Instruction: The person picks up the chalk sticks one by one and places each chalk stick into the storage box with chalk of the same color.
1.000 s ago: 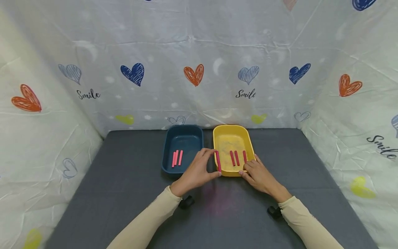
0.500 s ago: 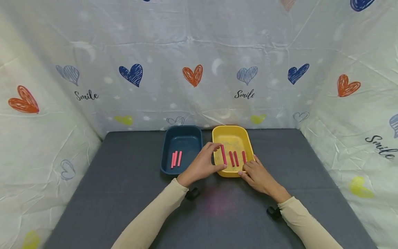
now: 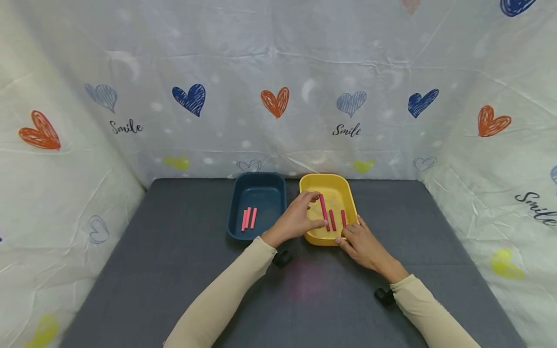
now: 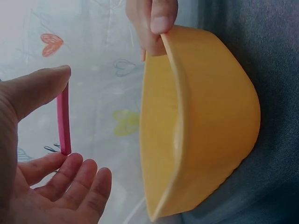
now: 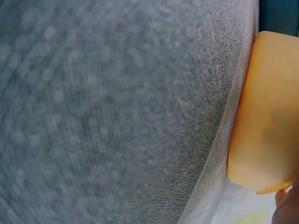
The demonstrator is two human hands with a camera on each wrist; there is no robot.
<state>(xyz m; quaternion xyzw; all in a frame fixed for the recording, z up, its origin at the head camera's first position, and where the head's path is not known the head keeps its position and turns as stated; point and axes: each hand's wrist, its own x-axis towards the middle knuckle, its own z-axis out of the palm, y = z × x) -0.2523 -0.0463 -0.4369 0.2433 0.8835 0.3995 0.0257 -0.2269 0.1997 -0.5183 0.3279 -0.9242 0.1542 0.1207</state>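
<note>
Between the thumb and a fingertip of my left hand (image 3: pixel 299 217), a slim magenta stick (image 3: pixel 323 208) is pinched by its two ends. In the left wrist view the stick (image 4: pixel 63 122) is in the air, apart from the yellow tray (image 4: pixel 219 112). The head view puts it over that tray, hiding most of one stick below. Two more dark pink sticks, a middle one (image 3: pixel 332 220) and a right one (image 3: pixel 343 217), lie in the tray. My right hand (image 3: pixel 364 249) grips the tray's near right rim, thumb outside and fingers curled over the edge.
A dark blue tray (image 3: pixel 261 234) stands just left of the yellow one, with 3 lighter pink sticks (image 3: pixel 248 218) in it. Both trays sit at the back of the grey-covered table (image 3: pixel 191 251), near a printed cloth backdrop (image 3: pixel 235 130).
My left hand has carried the magenta stick rightward and farther back, from the yellow tray's left rim to over its inside. The right hand keeps its hold on the rim.
</note>
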